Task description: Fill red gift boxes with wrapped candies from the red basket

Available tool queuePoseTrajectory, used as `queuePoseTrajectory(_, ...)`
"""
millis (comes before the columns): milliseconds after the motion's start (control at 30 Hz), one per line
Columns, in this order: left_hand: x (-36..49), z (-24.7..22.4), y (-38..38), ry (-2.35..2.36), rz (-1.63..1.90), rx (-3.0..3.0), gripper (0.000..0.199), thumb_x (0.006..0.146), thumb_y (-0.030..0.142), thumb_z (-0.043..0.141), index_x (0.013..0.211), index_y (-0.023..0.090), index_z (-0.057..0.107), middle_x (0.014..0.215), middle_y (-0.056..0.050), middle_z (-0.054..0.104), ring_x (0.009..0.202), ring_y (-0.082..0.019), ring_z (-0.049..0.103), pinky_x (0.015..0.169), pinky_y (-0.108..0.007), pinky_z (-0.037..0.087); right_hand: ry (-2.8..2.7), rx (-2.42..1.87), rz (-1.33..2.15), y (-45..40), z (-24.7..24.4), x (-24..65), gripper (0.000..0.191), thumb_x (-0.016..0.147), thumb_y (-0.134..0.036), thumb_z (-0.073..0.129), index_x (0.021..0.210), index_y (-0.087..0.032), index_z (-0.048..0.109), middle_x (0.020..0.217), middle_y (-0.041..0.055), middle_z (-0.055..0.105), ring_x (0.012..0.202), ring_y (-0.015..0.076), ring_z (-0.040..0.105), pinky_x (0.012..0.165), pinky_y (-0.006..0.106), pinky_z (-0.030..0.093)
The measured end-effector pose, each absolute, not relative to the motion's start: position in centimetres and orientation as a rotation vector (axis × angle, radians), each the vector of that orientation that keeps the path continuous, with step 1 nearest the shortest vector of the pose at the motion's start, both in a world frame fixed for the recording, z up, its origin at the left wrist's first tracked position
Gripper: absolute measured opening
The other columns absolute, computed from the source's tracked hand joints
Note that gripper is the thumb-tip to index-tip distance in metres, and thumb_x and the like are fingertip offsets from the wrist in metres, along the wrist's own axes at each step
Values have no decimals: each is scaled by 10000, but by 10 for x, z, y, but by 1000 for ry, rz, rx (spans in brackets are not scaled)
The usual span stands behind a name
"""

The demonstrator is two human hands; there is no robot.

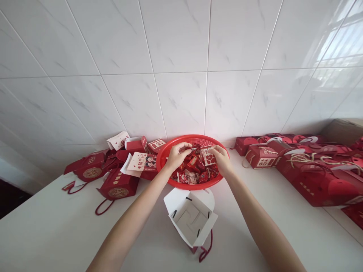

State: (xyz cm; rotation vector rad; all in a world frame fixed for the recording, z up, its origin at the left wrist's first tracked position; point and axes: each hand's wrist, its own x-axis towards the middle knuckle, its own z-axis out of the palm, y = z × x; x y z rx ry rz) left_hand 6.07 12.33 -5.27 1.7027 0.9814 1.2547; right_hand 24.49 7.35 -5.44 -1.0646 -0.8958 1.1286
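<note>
1. Over the red plastic basket (193, 136) at 12 o'clock, both arms reach in from the bottom of the view, and the two hands nearly touch.
2. The right hand (222, 160) pinches the top edge of a small heart packet (208, 156), a white wrapper with a red heart on it. Its grip is closed, with the thumb and fingers together on the packet.
3. The left hand (177, 156) is curled, with its fingertips (189, 146) over a red wrapper. I cannot tell if it is holding anything, because the fingers hide that spot.
4. The heart packet is above the basket, close to the right hand and just beside the left fingertips. Its long side slants from 11 o'clock down to 5 o'clock, and the right hand is the nearer hand.
5. Below the packet, the basket is full of wrapped red sweets (195, 170).
6. At 6 o'clock, an open white gift box (190, 217) sits on the white counter (56, 211), between the arms, with a red string handle (205, 251).
7. At 9 o'clock, red gift boxes (117, 184) and white cards (137, 161) lie in a messy group.
8. At 3 o'clock, more red gift boxes (262, 156) stand in a big pile, and a cardboard box (343, 132) sits behind them by the white tile wall (181, 75).
</note>
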Motion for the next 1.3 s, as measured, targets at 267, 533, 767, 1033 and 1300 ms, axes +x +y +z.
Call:
queuePoseTrajectory(267, 47, -44, 121, 1158, 1182, 2033, 165, 688, 138, 541, 719, 224, 678, 898, -23, 748, 905, -219, 678, 883, -334, 519, -887, -1065, 1096, 74, -57, 246, 242, 590, -350, 695, 650, -242, 487, 571, -48, 573, 529, 139, 523, 490, 261, 427)
queuePoseTrajectory(533, 45, -59, 117, 1064, 31, 2331, 390, 528, 383, 826, 890, 257, 755, 931, -77, 767, 887, -305, 693, 771, -314, 492, -938, -1088, 1072, 78, -60, 248, 215, 628, -355, 678, 666, -245, 497, 574, -52, 567, 544, 141, 510, 516, 263, 408)
queuePoseTrajectory(767, 75, -60, 122, 1097, -184, 2388, 336, 485, 362, 826, 775, 239, 708, 856, -96, 724, 768, -322, 666, 675, -348, 480, -939, -1071, 1063, 72, -54, 245, 239, 619, -339, 692, 642, -244, 473, 565, -56, 558, 539, 142, 509, 510, 271, 412)
queuePoseTrajectory(1033, 84, -58, 125, 861, -186, 2265, 231, 614, 428, 750, 768, 257, 722, 755, -15, 704, 666, -232, 627, 579, -287, 434, -950, -1073, 1053, 73, -55, 245, 270, 607, -367, 708, 644, -241, 473, 590, -38, 595, 557, 148, 526, 506, 269, 406)
queuePoseTrajectory(1300, 90, -53, 120, 879, -346, 2191, 149, 678, 346, 658, 589, 229, 632, 616, 1, 628, 558, -175, 547, 518, -271, 388, -964, -1061, 1034, 71, -54, 245, 252, 625, -364, 696, 649, -238, 479, 594, -38, 589, 561, 137, 509, 513, 257, 402)
